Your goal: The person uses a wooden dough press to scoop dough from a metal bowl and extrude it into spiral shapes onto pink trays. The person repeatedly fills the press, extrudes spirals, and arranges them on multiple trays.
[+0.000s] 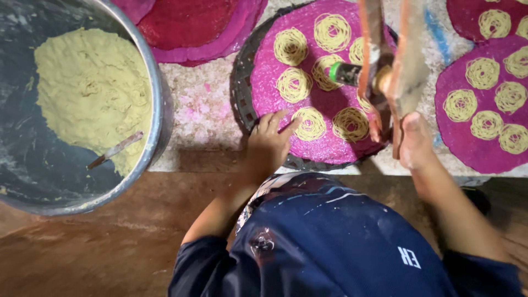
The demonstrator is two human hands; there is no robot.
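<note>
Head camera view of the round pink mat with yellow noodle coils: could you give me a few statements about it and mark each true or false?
1. The left hand rests on the near edge of the round pink mat. True.
2. The yellow spiral noodle coils on that mat are stacked in one heap. False: they lie apart, in separate round coils.
3. The right hand grips a wooden-handled press above the mat. True.
4. The large grey metal pot is empty. False: it holds pale yellow dough with a stick-like tool in it.
5. The neighbouring round pink mat on the right is bare. False: it carries coils too.
</note>
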